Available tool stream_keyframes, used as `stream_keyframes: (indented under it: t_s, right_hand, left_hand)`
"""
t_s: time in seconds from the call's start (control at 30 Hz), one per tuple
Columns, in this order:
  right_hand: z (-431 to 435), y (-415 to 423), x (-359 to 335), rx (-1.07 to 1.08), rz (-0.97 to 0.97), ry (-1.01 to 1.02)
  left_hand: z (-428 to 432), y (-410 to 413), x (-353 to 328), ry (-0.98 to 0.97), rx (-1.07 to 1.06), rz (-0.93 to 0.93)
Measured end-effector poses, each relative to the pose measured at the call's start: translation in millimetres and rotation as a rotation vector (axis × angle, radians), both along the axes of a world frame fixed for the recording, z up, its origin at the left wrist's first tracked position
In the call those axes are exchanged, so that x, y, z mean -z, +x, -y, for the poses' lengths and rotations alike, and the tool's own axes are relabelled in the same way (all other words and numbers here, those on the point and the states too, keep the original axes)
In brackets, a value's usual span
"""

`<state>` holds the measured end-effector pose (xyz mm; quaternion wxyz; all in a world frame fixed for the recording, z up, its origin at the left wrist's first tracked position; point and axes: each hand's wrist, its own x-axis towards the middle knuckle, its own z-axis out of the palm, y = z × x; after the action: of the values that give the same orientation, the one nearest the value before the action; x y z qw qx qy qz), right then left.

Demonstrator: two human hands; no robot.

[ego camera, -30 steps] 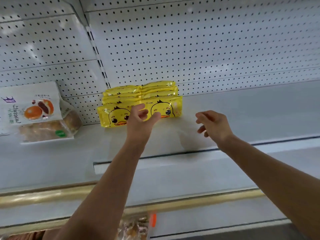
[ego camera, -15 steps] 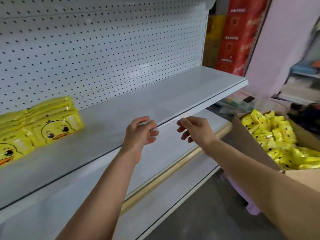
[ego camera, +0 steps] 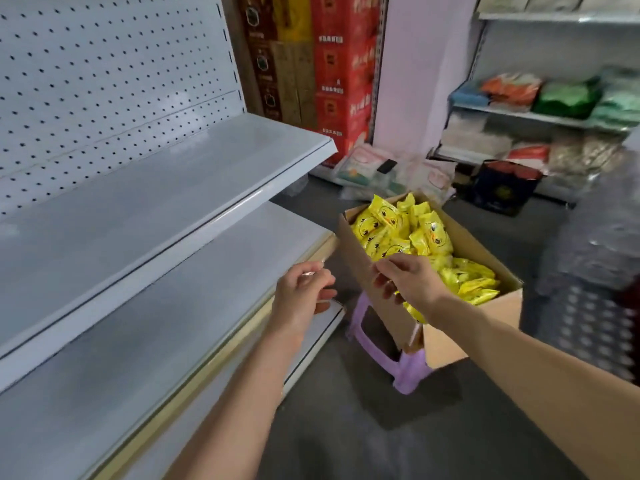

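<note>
Head view: we see grey metal shop shelf (ego camera: pixel 156 202), pegboard (ego camera: pixel 104 81) behind, dark floor (ego camera: pixel 346 427) below. Cardboard box (ego camera: pixel 474 327) sits on purple stool (ego camera: pixel 408 372) just beside lower shelf end, yellow duck packets (ego camera: pixel 429 233) heaped inside. Our right hand (ego camera: pixel 405 282) hovers over box's near rim, fingers loosely curled, holding nothing, hiding some packets. Our left hand (ego camera: pixel 304 296) near lower shelf edge, fingers half curled, empty, apart from box. Red cartons (ego camera: pixel 339 64) stacked behind; far shelving (ego camera: pixel 540 116) with goods, blurred.
</note>
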<state>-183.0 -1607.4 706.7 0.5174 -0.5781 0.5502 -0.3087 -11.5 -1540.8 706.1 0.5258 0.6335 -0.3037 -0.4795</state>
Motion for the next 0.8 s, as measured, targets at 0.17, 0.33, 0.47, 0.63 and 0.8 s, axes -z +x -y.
stream_keyframes:
  t_s: [0.17,0.33,0.47,0.63,0.8]
  right_hand:
    - [51.3,-70.1,40.0,0.051,-0.096,0.083]
    - [92.9,-127.4,88.5,0.175,-0.158,0.175]
    - [125.6,-155.7,124.7,0.197,-0.276,0.228]
    - [167.8,-172.8,165.6,0.036,-0.569,0.125]
    - [212.5,-165.0,202.3,-0.369,-0.973,-0.105]
  left_hand:
    - [63.5,-57.6,33.8,0.042,0.084,-0.008]
    - [119.8,-95.6,74.7,0.113,0.207,0.047]
    - [172.4,-113.8,111.4,0.178,0.336,0.120]
    - [243.9,-133.0,166.4,0.257,0.505,0.274]
    - [298.0,-149.3,225.5,0.377,0.662,0.444]
